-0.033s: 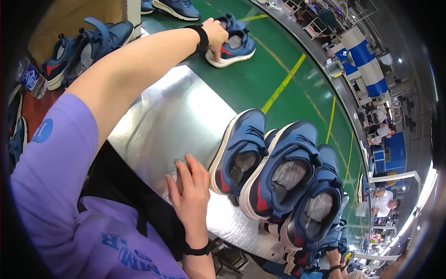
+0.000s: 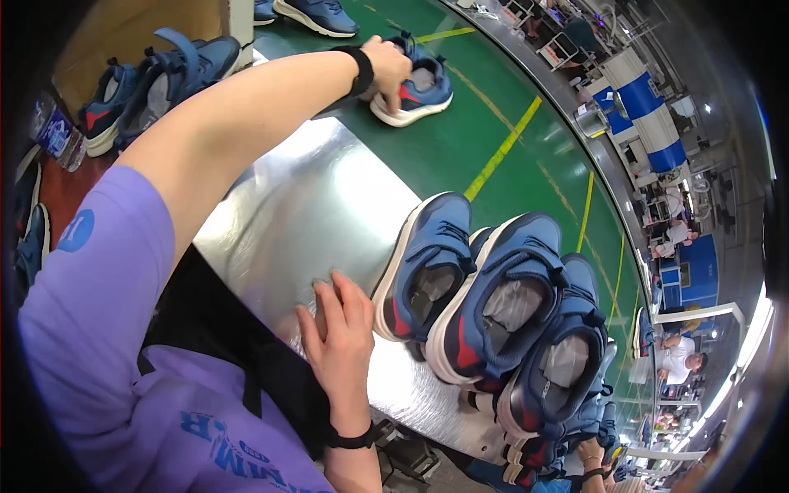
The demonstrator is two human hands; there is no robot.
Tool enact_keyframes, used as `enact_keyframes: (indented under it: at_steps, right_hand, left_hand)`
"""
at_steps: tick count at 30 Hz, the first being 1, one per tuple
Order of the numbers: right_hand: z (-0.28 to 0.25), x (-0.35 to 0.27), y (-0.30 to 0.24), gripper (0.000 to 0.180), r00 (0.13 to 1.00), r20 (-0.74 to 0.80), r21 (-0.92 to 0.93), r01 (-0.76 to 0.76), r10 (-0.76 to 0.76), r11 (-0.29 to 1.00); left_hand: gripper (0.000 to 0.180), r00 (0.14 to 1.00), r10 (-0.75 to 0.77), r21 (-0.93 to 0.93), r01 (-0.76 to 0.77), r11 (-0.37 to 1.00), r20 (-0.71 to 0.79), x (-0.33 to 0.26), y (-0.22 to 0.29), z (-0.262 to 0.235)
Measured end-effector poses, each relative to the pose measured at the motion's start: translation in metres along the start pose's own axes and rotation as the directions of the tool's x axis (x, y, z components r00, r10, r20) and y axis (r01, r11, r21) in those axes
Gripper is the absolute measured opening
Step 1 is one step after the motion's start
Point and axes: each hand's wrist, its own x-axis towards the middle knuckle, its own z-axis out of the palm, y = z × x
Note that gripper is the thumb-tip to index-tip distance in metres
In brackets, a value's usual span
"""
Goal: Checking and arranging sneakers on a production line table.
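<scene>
A blue shoe point(image 2: 415, 89) with a white sole and a red patch on its side sits far out on the green belt point(image 2: 460, 148), upright. The left hand point(image 2: 388, 66) has closed over its heel end, fingers curled around the back of the upper; a black band sits on that wrist, and the bare forearm stretches across from the lower left. The shoe's opening shows grey paper stuffing inside.

The belt is smooth, with yellow lines point(image 2: 501, 152) painted across it. Nearer the person lies a brushed metal plate point(image 2: 304, 214), shiny and streaked with reflections. The right hand point(image 2: 337, 337) rests flat on it, fingers spread and gripping nothing, just beside a row of blue shoes point(image 2: 493, 320) that lean on one another on their sides. These have fabric uppers with straps, pale rubber soles and red accents; each is stuffed with grey paper.

More blue shoes point(image 2: 152, 78) stand at the upper left by a brown board point(image 2: 123, 29). The person wears a purple shirt point(image 2: 107, 345) and a dark apron strap point(image 2: 205, 329).
</scene>
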Motion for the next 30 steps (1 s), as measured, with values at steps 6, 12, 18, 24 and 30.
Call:
enact_keyframes:
  at_steps: [6, 12, 18, 24, 30]
  right_hand:
    - [0.004, 0.0, 0.004, 0.032, 0.998, -0.065, -0.037, 0.022, -0.025, 0.999]
    - [0.012, 0.004, -0.001, 0.035, 0.998, -0.04, -0.022, 0.05, -0.051, 0.998]
    - [0.002, 0.001, 0.001, 0.035, 0.995, -0.098, -0.031, -0.01, 0.006, 0.999]
    - [0.008, -0.002, 0.002, 0.03, 0.992, -0.127, -0.026, 0.004, -0.007, 1.0]
    - [0.01, -0.012, -0.016, 0.015, 0.976, -0.217, -0.075, 0.015, -0.031, 0.997]
  left_hand:
    - [0.085, 0.991, 0.072, -0.385, -0.023, 0.922, 0.114, -0.062, 0.049, -0.066]
    - [0.065, 0.989, 0.109, -0.328, -0.135, 0.935, -0.096, -0.181, 0.039, -0.057]
    - [0.042, 0.985, 0.16, -0.333, -0.172, 0.927, -0.063, -0.273, 0.058, -0.065]
    - [0.05, 0.845, 0.261, -0.217, -0.395, 0.893, -0.467, -0.291, 0.076, -0.054]
    - [0.024, 0.873, 0.308, -0.239, -0.414, 0.878, -0.378, -0.305, 0.093, -0.029]
